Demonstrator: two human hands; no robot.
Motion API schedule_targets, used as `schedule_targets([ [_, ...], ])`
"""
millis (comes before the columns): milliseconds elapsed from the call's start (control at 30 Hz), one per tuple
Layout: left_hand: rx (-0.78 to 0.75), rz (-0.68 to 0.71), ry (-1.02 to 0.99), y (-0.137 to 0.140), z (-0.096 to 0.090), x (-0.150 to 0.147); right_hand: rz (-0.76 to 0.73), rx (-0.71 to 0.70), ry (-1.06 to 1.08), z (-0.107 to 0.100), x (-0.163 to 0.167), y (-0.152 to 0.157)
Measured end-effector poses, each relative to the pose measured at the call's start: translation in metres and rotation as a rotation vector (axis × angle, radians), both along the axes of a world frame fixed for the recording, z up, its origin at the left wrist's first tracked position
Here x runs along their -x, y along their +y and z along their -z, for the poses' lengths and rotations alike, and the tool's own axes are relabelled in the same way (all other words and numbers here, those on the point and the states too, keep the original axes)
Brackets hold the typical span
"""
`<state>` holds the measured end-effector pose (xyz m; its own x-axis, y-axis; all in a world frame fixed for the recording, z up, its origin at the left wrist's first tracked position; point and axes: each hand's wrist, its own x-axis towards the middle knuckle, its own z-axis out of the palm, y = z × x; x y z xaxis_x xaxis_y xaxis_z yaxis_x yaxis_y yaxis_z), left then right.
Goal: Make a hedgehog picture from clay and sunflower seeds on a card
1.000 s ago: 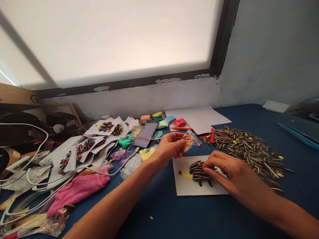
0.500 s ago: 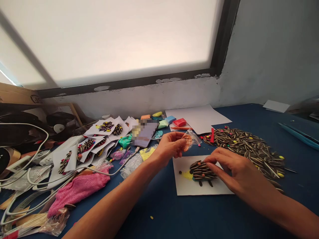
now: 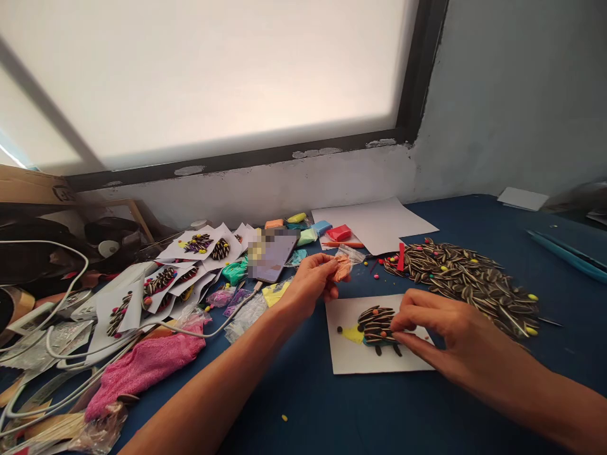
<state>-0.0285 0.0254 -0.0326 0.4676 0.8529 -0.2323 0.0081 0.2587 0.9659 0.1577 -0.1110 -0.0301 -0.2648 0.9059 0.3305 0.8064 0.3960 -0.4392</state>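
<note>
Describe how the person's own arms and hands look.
Both the left hand and the right hand are bare, with no gloves. The left forearm and right forearm show no sleeve, watch or bracelet. No ring or marking can be made out.

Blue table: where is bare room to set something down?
Bare table lies below the white card, between the forearms, beside one yellow bit; also between the seed pile and blue object. Crowded: left, with pink cloth and seed pictures.
</note>
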Motion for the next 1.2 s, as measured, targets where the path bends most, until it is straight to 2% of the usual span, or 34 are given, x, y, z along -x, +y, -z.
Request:
schedule_targets([
  [267,0.044,0.0,0.059,-0.003,0.002,-0.002,-0.041,-0.085,-0.139,0.012,0.001,-0.001],
  [633,0.052,0.019,0.1,-0.006,0.002,-0.004,-0.011,-0.087,-0.203,0.018,0.004,0.0],
  [900,0.068,0.033,0.119,-0.008,0.002,-0.005,0.001,-0.056,-0.233,0.014,0.008,0.0],
  [1200,0.061,0.042,0.137,-0.008,0.003,-0.006,0.006,-0.084,-0.281,0.014,0.012,0.001],
])
